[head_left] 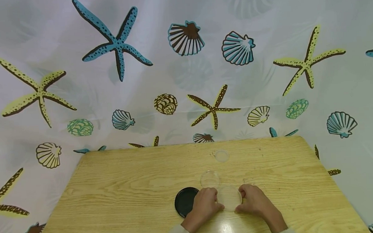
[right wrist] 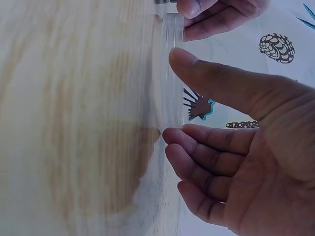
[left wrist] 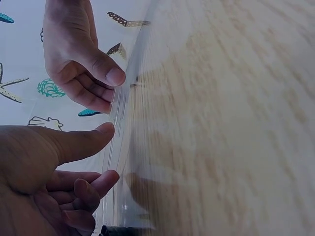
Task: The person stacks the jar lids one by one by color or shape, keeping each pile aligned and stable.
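Observation:
A clear, round, shallow dish (head_left: 229,198) lies flat on the wooden table between both hands. At its left side my left hand (head_left: 205,204) holds the rim, thumb nearer me and fingers on the far part. My right hand (head_left: 256,200) grips the opposite side the same way. Ridges run along the dish's thin side wall (right wrist: 172,78) in the right wrist view, where the thumb and fingertips rest against it. Partly hidden behind the left hand is a round black dish (head_left: 184,201). Just beyond the hands lies a smaller clear disc (head_left: 210,179).
Farther back on the table (head_left: 130,180) lies another small clear disc (head_left: 221,155). A white curtain (head_left: 173,79) printed with starfish and shells hangs behind the table's far edge and along both sides.

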